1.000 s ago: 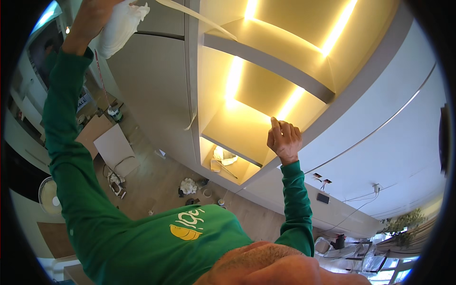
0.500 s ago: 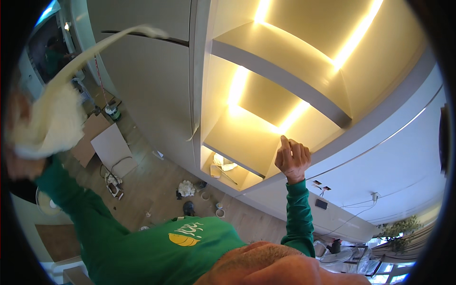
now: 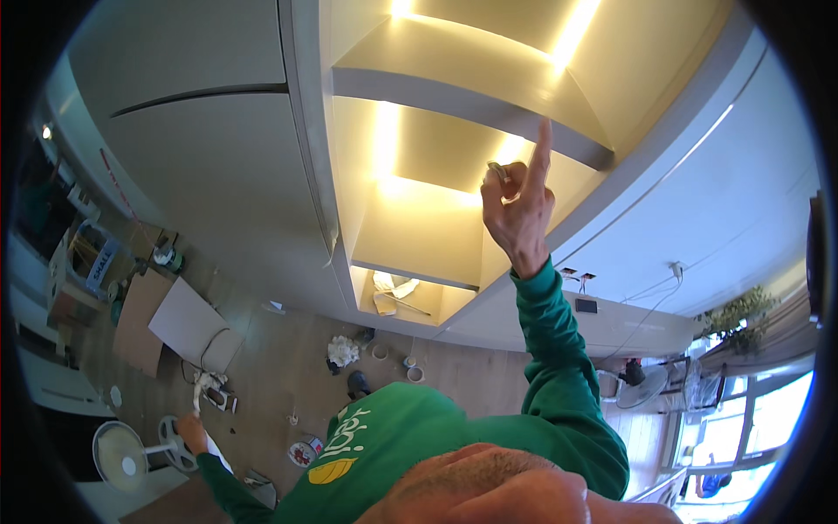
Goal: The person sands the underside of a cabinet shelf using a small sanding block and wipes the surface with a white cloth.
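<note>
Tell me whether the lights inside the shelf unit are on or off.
On. Bright warm strips glow along the back of the shelf unit, lighting each compartment, beside the raised right hand.

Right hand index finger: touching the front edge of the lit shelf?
Cannot tell. In the head view the right hand points up and its fingertip overlaps the shelf front edge, but one fisheye view cannot separate contact from a gap in depth.

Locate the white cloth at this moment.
In the head view the white cloth hangs low on the left, gripped in the left hand at the person's side, above the wooden floor and beside a white fan.
</note>
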`<state>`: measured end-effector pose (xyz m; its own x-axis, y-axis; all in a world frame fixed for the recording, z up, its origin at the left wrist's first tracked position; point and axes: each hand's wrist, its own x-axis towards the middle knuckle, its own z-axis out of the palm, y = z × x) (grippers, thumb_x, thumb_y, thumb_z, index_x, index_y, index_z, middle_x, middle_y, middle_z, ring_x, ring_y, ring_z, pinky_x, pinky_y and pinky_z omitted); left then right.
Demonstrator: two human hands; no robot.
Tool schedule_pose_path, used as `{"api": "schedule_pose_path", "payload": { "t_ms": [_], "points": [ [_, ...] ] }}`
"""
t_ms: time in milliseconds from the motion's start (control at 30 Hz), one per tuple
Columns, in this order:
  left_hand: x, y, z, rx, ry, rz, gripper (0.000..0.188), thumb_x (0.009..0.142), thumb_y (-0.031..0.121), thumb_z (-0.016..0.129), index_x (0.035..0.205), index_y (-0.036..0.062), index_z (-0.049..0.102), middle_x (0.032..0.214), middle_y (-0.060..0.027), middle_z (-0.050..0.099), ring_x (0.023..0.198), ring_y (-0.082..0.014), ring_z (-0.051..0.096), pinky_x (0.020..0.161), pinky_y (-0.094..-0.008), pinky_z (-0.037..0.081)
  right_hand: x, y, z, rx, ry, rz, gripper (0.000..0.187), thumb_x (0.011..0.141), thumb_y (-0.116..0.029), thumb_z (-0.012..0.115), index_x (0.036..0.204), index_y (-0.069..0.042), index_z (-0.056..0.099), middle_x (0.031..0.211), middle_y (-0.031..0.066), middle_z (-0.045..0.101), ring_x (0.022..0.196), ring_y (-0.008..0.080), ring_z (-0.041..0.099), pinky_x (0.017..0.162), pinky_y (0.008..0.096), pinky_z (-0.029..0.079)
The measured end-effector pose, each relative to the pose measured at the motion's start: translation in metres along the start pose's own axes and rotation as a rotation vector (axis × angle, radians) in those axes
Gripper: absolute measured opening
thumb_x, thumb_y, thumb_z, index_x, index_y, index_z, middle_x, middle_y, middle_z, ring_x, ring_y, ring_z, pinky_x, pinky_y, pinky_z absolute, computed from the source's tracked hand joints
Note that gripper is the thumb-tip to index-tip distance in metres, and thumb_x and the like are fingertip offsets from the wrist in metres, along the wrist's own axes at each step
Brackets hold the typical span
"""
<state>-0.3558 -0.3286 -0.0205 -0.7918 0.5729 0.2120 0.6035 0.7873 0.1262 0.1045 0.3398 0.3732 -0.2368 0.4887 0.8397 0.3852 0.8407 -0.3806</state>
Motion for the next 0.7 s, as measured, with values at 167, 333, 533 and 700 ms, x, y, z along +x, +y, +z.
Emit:
{"api": "schedule_pose_path", "payload": {
  "t_ms": [167,333,533,700],
  "points": [
    [-0.013,-0.032,0.041,0.491,-0.294,0.09,0.022,0.086,0.017,0.057,0.077,0.0041,0.073,0.082,-0.0216,0.069,0.081,-0.0422,0.065,0.074,-0.0513,0.05,0.017,-0.018,0.024,-0.23,-0.01,-0.048,0.095,0.081,-0.007,0.064,0.161,-0.001,0.014,0.059,0.0051,0.064,0.048,0.0233,0.063,0.047,0.034,0.051],
    [0.002,-0.04,0.052,0.38,-0.016,-0.119,0.02,0.086,0.016,0.059,0.078,0.0033,0.072,0.083,-0.0187,0.071,0.079,-0.0388,0.068,0.072,-0.0504,0.054,0.029,-0.042,0.064,-0.18,0.001,-0.17,0.085,0.08,-0.005,0.062,0.158,-0.007,0.029,0.057,0.0081,0.06,0.046,0.0279,0.059,0.048,0.0377,0.05],
    [0.052,-0.043,0.059,0.28,-0.039,-0.367,0.016,0.086,0.016,0.063,0.085,0.0042,0.074,0.083,-0.0155,0.072,0.077,-0.0352,0.072,0.066,-0.0486,0.057,0.026,-0.036,0.012,-0.351,0.13,-0.002,0.066,0.078,-0.001,0.061,0.143,-0.008,0.048,0.052,0.0072,0.054,0.044,0.0272,0.055,0.046,0.0383,0.045],
    [0.086,-0.051,0.072,0.446,-0.099,-0.32,0.019,0.087,0.02,0.064,0.087,0.0046,0.075,0.084,-0.0145,0.073,0.072,-0.0333,0.072,0.063,-0.0462,0.058,0.012,-0.01,-0.052,-0.498,0.215,0.145,0.064,0.078,-0.003,0.06,0.141,-0.005,0.047,0.049,0.007,0.051,0.04,0.0288,0.052,0.043,0.0414,0.041]
  ]
}}
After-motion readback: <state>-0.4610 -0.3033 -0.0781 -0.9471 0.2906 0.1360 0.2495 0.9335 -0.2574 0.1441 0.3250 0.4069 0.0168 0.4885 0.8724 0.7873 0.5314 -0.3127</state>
